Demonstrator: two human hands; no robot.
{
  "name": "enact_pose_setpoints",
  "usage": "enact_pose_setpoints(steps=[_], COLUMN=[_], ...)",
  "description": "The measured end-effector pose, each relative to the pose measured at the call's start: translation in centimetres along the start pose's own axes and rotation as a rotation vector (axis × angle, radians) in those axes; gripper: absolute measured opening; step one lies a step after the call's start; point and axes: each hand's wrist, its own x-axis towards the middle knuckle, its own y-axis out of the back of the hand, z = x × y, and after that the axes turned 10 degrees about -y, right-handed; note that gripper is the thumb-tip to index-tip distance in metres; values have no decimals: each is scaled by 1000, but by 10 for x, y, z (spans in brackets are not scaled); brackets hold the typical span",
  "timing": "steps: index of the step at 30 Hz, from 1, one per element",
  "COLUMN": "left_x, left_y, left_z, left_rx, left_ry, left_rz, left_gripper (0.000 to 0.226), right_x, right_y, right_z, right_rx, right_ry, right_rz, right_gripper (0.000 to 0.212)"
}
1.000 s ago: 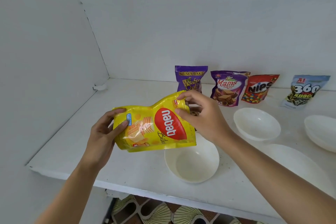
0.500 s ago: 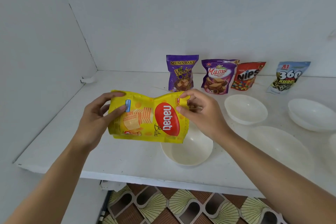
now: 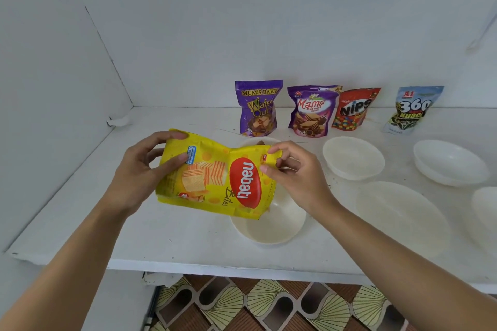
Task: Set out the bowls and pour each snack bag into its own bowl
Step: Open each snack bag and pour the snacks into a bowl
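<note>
I hold a yellow Nabati bag [image 3: 215, 177] sideways over the near white bowl [image 3: 271, 226]. My left hand [image 3: 139, 172] grips the bag's bottom end, and my right hand [image 3: 293, 172] pinches its top edge. Behind the bag, another bowl [image 3: 258, 141] shows only its rim, with something brown in it. More white bowls sit to the right: one [image 3: 353, 157] in the middle, one [image 3: 450, 161] farther right, a shallow one [image 3: 400, 212] in front. Against the back wall stand a purple wafer bag [image 3: 258, 107], a Mama bag [image 3: 312, 110], a red Nips bag [image 3: 353, 109] and a 360 Kuaci bag [image 3: 410, 109].
Everything rests on a white shelf [image 3: 161, 236] boxed in by a wall on the left and one behind. Another bowl's edge [image 3: 486, 209] shows at the far right. Patterned floor tiles [image 3: 269, 303] lie below the shelf's front edge.
The bag stays sideways over the near bowl in both hands. My right hand's fingers have shifted on its top edge.
</note>
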Motion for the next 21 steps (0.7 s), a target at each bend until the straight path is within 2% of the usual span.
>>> enact_pose_setpoints(steps=[10,14,21], left_x=[6,11,20], left_y=[-1,-5,-13], left_z=[12,19,30], left_rx=[54,99,134], left_ry=[4,-16,-37], left_rz=[-39,-61,-106], left_gripper=[47,32,28], right_x=[-3,-6,-12], right_y=[3,5,9], right_z=[1,4,9], right_rx=[37,42,8], right_ry=[-18,-45,-68], right_rz=[-3,27,34], right_gripper=[26,23,22])
